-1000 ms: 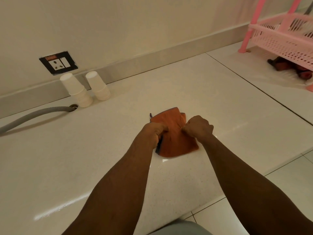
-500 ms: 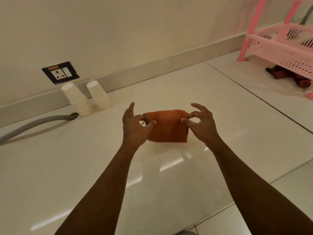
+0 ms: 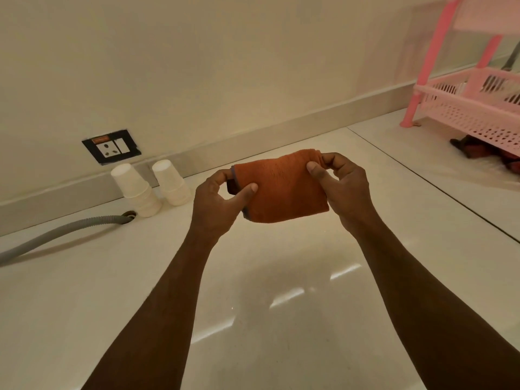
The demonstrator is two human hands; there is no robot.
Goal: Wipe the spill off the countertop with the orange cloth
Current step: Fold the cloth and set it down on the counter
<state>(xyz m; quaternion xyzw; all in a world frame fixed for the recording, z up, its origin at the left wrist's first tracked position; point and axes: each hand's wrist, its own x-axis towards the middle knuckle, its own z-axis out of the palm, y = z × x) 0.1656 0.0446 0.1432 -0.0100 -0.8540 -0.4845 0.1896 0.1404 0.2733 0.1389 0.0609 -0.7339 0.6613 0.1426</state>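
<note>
Orange cloth (image 3: 281,188): folded, held clear above the mid countertop (image 3: 84,291), pinched at its left end by the left hand (image 3: 218,202) and at its right end by the right hand (image 3: 344,187), both closed on it. Step judged: cloth readied between wipes; next, lower it flat and press; no spill discernible among the glare. Surroundings, none obstructing: two stacks of paper cups (image 3: 150,188) and grey hose (image 3: 64,228) far left, wall socket (image 3: 111,146) above them, pink rack (image 3: 475,108) far right.

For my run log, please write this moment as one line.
phase: cloth handling | orange cloth: folded, held above countertop | left hand: pinching left edge | right hand: pinching right edge
</note>
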